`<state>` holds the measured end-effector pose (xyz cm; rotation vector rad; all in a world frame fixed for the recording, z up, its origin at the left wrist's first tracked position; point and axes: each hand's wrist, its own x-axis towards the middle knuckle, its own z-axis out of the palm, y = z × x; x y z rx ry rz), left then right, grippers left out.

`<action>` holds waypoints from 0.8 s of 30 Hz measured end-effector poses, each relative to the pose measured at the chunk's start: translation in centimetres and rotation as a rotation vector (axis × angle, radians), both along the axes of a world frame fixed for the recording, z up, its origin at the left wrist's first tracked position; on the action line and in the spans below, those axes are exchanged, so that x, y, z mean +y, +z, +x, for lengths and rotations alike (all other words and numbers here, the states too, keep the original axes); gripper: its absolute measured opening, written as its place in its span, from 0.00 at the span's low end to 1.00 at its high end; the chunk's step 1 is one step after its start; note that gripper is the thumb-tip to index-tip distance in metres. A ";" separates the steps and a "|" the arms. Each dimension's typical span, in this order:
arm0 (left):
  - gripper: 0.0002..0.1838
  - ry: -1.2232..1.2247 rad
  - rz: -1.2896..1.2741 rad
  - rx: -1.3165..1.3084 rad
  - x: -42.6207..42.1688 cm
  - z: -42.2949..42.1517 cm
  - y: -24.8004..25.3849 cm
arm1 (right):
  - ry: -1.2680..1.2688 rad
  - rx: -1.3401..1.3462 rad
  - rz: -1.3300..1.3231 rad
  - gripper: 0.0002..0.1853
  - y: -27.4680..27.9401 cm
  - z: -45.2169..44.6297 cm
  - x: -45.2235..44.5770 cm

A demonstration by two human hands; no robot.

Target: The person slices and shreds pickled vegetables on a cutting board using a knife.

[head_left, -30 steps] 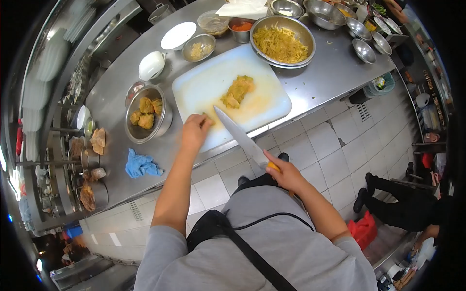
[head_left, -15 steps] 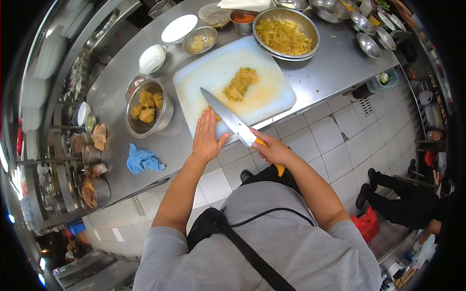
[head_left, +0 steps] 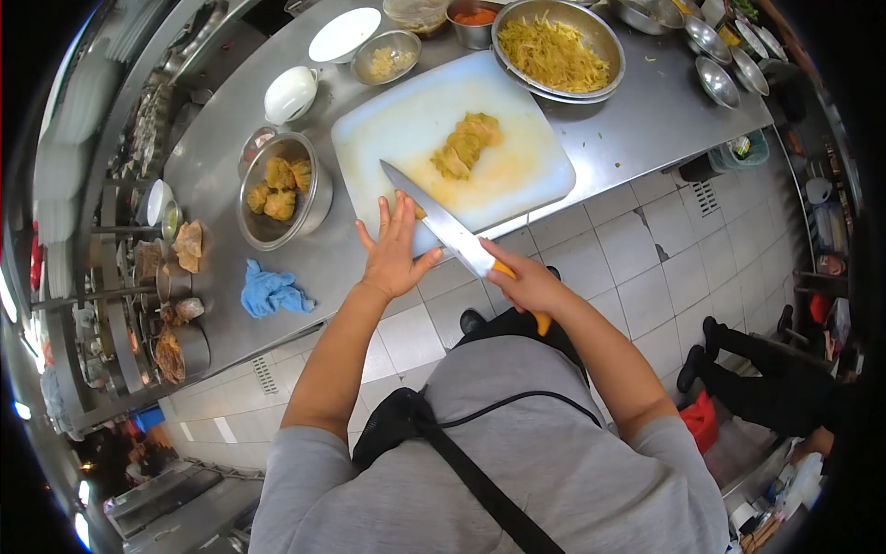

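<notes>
Slicing on the cutting board [head_left: 374,138] seems to be in hand. The person's right hand [head_left: 529,282] is wrapped round the handle of the chef's knife [head_left: 452,233]; the left hand [head_left: 391,254], fingers splayed, grasps nothing visible beside the blade and a small yellowish piece [head_left: 420,212]. Yellow-green vegetable pieces [head_left: 466,145] lie mid-board. Moving the blade calls for keeping those splayed fingers clear.

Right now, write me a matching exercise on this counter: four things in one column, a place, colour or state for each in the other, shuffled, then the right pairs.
1. Knife
2. Cloth
3. Cutting board
4. Yellow shreds

A. Heaped in a metal bowl
B. Pale, with yellowish stains
C. Gripped by the right hand
D. Blue and crumpled

Pairs: 1-C, 2-D, 3-B, 4-A
</notes>
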<state>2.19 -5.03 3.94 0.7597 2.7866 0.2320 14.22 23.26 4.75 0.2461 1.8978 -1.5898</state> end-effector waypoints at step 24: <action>0.53 0.089 -0.094 0.033 0.1 -4.1 1.3 | 0.196 0.256 0.267 0.35 1.2 7.1 -0.7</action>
